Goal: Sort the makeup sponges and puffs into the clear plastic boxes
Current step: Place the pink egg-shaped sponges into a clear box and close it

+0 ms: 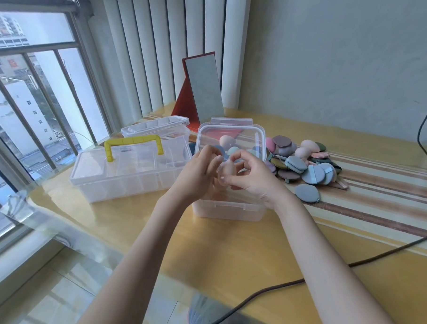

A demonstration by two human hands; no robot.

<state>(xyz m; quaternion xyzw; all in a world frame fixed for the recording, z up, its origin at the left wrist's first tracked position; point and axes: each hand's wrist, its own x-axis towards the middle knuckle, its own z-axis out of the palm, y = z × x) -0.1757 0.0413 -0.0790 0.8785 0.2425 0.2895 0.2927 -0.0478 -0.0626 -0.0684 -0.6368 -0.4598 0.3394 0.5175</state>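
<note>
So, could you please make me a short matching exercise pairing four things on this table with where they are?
Things:
1. beige sponge
2. yellow handle
3. mirror
4. pile of puffs

Places:
A. on the lid of the long box
B. loose on the table, right of the open box
C. between both hands
D. standing behind the boxes

Pairs: 1-C, 2-A, 3-D, 4-B

Yellow table, boxes, puffs (heaped), mirror

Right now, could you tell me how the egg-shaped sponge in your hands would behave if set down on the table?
The peach egg-shaped sponge looks rounded, so it would probably roll or tip. Fingertips alone hold it, suggesting it is light. It is likely soft and squashy.
</note>
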